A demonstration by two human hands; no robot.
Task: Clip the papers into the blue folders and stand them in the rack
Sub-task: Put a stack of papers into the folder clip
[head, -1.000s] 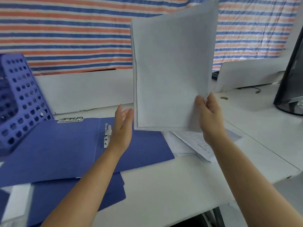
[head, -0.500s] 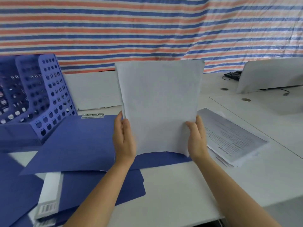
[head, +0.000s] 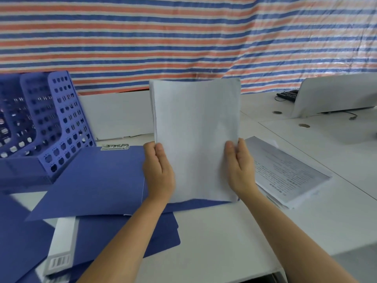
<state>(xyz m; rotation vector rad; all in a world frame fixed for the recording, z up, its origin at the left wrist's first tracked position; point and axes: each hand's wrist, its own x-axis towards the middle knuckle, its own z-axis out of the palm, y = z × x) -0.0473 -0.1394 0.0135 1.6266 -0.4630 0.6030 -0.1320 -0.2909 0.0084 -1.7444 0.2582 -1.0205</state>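
I hold a sheaf of white papers [head: 195,139] upright, its bottom edge resting on the open blue folder [head: 98,180]. My left hand [head: 159,172] grips the sheaf's left edge and my right hand [head: 240,168] grips its right edge. The folder lies flat on the white desk, with a metal clip [head: 115,147] at its far edge. The blue perforated rack [head: 51,123] stands at the left, behind the folder. A second stack of printed papers [head: 285,174] lies flat to the right of my right hand.
More blue folders [head: 126,235] lie under the open one near the desk's front edge, one with a white spine label [head: 61,246]. A white partition [head: 118,115] runs behind. A keyboard [head: 287,94] sits far right. Striped tarp covers the back.
The sheaf came down from high in my right hand alone to stand on the open folder, and my left hand closed on its left edge. The view shifted left, showing more of the rack.
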